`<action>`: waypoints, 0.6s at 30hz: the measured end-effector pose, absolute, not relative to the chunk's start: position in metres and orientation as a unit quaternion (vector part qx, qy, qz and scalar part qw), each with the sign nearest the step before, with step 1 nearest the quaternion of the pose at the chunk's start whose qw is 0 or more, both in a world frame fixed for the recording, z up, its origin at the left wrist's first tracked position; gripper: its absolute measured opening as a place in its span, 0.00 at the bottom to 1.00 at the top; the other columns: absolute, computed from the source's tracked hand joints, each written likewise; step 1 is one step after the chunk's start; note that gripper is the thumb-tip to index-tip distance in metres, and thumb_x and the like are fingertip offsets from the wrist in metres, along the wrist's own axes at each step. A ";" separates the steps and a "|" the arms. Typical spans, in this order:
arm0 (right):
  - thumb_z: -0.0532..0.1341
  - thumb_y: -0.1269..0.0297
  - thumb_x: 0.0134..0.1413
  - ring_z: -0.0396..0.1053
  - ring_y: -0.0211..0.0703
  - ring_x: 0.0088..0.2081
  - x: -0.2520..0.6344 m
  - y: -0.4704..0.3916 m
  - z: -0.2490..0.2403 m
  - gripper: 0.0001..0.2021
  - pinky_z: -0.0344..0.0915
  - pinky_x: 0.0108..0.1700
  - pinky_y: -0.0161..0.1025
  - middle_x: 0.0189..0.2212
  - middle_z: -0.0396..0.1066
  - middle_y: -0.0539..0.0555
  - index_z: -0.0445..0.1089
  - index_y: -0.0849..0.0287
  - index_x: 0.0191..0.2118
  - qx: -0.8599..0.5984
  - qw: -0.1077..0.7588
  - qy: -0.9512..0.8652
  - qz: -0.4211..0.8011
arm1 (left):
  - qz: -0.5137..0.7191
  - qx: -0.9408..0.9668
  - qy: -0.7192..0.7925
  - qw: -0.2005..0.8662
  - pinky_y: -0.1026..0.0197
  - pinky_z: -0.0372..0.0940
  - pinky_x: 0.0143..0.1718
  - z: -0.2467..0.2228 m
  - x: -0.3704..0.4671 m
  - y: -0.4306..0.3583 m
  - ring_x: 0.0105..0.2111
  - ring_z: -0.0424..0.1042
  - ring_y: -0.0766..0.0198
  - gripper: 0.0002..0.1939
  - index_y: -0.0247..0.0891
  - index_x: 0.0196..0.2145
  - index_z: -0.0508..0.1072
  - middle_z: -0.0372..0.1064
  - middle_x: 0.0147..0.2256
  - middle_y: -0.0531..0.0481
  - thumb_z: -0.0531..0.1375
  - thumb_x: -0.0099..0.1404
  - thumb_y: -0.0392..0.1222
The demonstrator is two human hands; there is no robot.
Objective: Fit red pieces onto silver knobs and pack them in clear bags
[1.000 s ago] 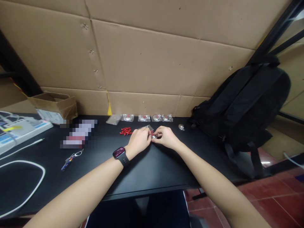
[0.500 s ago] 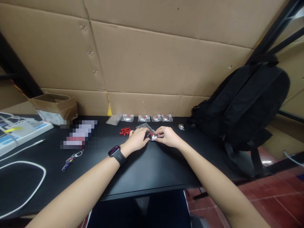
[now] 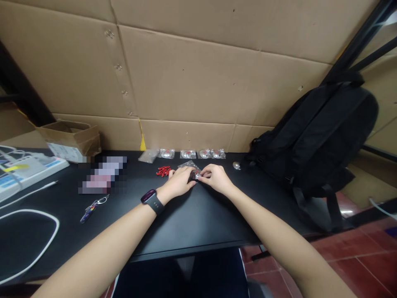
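Observation:
Near the middle of the black table, my left hand (image 3: 180, 181) and my right hand (image 3: 216, 179) meet at a small shiny disc in clear wrapping (image 3: 196, 175). Fingers of both hands close on it, the left from one side and the right pinching its other edge. Just behind them lies a clear plastic bag (image 3: 190, 164), partly hidden by my left hand. A small heap of red cords (image 3: 163, 171) rests left of my left hand. Several wrapped silver discs (image 3: 187, 154) line the back edge. One bare silver disc (image 3: 236, 165) sits further right.
A black backpack (image 3: 322, 136) stands on the right. On the left are an open cardboard box (image 3: 72, 140), a blurred-out flat item (image 3: 104, 176), a keychain (image 3: 89, 211), a white power strip (image 3: 34, 178) and white cables. A cardboard wall (image 3: 192, 82) rises behind the table.
My right hand has shifted slightly left, its fingers closer to my left hand. Less of the shiny disc shows between the hands.

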State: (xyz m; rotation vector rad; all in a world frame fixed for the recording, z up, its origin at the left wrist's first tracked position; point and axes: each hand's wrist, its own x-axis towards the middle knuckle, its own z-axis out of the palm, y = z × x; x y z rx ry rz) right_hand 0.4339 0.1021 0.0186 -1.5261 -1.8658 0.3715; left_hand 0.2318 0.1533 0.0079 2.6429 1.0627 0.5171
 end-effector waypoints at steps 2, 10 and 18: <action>0.72 0.62 0.49 0.73 0.40 0.30 0.431 0.103 0.019 0.08 0.70 0.36 0.36 0.33 0.75 0.54 0.78 0.59 0.33 -0.593 0.329 -0.727 0.106 | 0.182 0.906 0.363 0.122 0.44 0.59 0.53 0.008 0.232 0.153 0.58 0.65 0.48 0.23 0.46 0.58 0.63 0.68 0.58 0.43 0.60 0.67 0.47; 0.72 0.55 0.51 0.72 0.42 0.37 0.417 0.104 0.023 0.10 0.61 0.38 0.36 0.35 0.76 0.52 0.77 0.55 0.33 -0.643 0.228 -0.730 -0.036 | 0.204 0.910 0.342 0.119 0.47 0.58 0.53 0.010 0.231 0.151 0.59 0.65 0.49 0.23 0.47 0.58 0.63 0.67 0.58 0.44 0.61 0.66 0.45; 0.66 0.50 0.57 0.74 0.46 0.38 0.411 0.105 0.021 0.13 0.61 0.41 0.39 0.34 0.79 0.53 0.76 0.55 0.34 -0.650 0.194 -0.731 -0.080 | 0.226 0.906 0.336 0.124 0.47 0.56 0.53 0.011 0.232 0.150 0.60 0.64 0.49 0.25 0.48 0.59 0.61 0.67 0.59 0.45 0.61 0.65 0.44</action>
